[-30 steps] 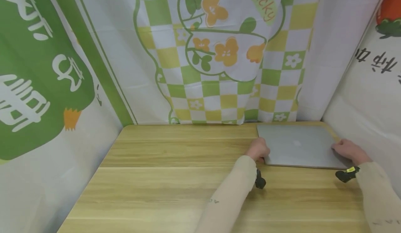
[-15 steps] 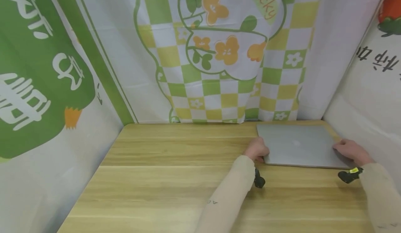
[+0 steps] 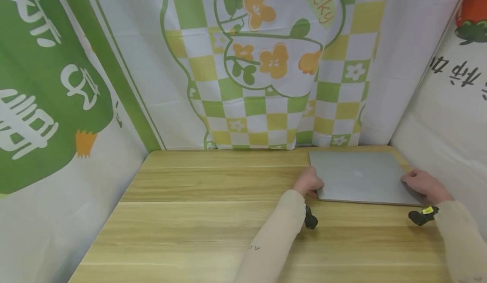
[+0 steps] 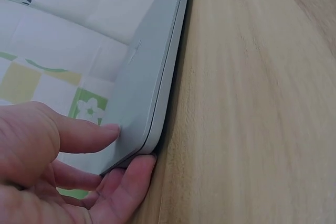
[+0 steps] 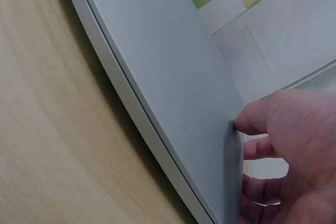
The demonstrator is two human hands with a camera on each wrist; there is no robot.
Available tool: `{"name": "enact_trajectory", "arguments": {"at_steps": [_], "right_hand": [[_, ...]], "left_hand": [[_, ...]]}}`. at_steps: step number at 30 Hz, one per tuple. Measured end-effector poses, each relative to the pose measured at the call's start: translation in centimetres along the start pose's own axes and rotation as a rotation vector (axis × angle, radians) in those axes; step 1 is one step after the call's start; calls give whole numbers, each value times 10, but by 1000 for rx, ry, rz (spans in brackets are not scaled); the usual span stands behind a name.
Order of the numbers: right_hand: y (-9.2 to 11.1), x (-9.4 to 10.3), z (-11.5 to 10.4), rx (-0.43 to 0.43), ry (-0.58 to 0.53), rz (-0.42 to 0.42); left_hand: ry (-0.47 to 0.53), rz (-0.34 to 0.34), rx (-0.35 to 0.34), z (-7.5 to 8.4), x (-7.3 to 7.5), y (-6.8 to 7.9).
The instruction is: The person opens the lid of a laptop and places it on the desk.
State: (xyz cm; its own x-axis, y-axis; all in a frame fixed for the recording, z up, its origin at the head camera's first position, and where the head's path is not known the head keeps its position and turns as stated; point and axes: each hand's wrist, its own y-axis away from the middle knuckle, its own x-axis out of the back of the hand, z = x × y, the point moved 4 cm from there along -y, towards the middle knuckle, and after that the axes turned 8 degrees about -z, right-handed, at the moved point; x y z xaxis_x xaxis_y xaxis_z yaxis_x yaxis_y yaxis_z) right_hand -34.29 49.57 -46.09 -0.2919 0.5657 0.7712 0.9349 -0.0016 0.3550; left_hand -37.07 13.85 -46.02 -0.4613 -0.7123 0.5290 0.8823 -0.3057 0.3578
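Note:
A closed silver laptop [image 3: 359, 175] lies at the far right of the wooden table, its lid facing up. My left hand [image 3: 307, 181] grips its left edge. In the left wrist view, the left thumb [image 4: 89, 136] presses on the lid while fingertips [image 4: 137, 179] curl under the corner. On the opposite side, my right hand [image 3: 426, 183] holds the right edge. The right wrist view has that thumb [image 5: 252, 119] at the lid's rim and the other fingers along and below the side, partly hidden. A dark gap shadow runs under the laptop's front edge.
The wooden table [image 3: 182, 224] extends to the left and front of the laptop. A checked, flowered curtain [image 3: 266, 105] hangs along its back edge. Printed cloth walls [image 3: 449, 118] close in the right side and the left.
Both hands keep their hold on the laptop. The laptop and hands sit very slightly further left in the head view, which has itself shifted a little.

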Motion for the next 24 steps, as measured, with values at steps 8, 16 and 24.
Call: {"name": "enact_trajectory", "arguments": {"at_steps": [8, 16, 24], "right_hand": [[5, -4, -8, 3, -1, 15], [5, -8, -8, -6, -9, -29], [8, -9, -8, -27, 21, -38]], "left_hand": [[99, -16, 16, -5, 3, 2], [105, 3, 21, -10, 5, 2], [133, -4, 19, -14, 6, 3]]}}
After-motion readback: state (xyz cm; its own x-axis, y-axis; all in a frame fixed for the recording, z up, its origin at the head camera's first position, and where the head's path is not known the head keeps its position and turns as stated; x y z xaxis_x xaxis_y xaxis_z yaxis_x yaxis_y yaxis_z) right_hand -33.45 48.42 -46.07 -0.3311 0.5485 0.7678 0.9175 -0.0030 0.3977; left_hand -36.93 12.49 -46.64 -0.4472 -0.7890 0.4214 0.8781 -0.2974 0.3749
